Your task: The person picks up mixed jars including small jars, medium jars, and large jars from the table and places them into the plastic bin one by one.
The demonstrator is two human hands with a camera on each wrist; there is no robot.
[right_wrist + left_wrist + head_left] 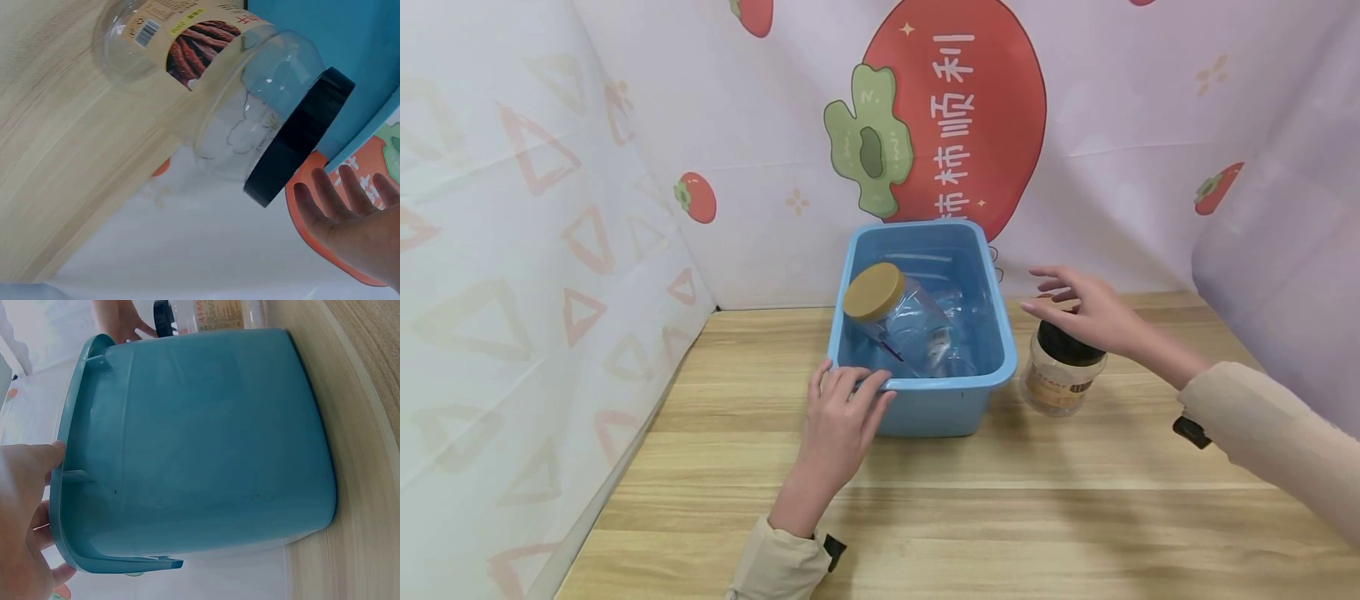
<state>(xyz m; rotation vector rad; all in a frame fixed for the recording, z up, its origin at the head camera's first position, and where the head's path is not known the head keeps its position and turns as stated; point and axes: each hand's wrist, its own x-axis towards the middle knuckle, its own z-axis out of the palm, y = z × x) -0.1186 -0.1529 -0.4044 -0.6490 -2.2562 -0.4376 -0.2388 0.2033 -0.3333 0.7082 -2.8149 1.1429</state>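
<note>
A blue plastic tub (925,408) stands on the table, its near rim held by my left hand (842,417). The left wrist view shows the fingers and thumb (55,451) at that rim. Inside the tub, a clear jar (917,321) with a gold lid (874,292) leans at a slant, with more clear plastic beside it. Right of the tub stands another clear jar (1054,383), with a black lid (300,137) and a paper label. Over this lid hovers my right hand (1093,312), fingers spread loosely; in the right wrist view they are apart from the lid.
The wooden table (722,450) runs up to a white cloth backdrop (775,258) with a large printed persimmon, close behind the tub. A cloth wall (550,250) borders the left side, and another cloth (1285,275) hangs at the right.
</note>
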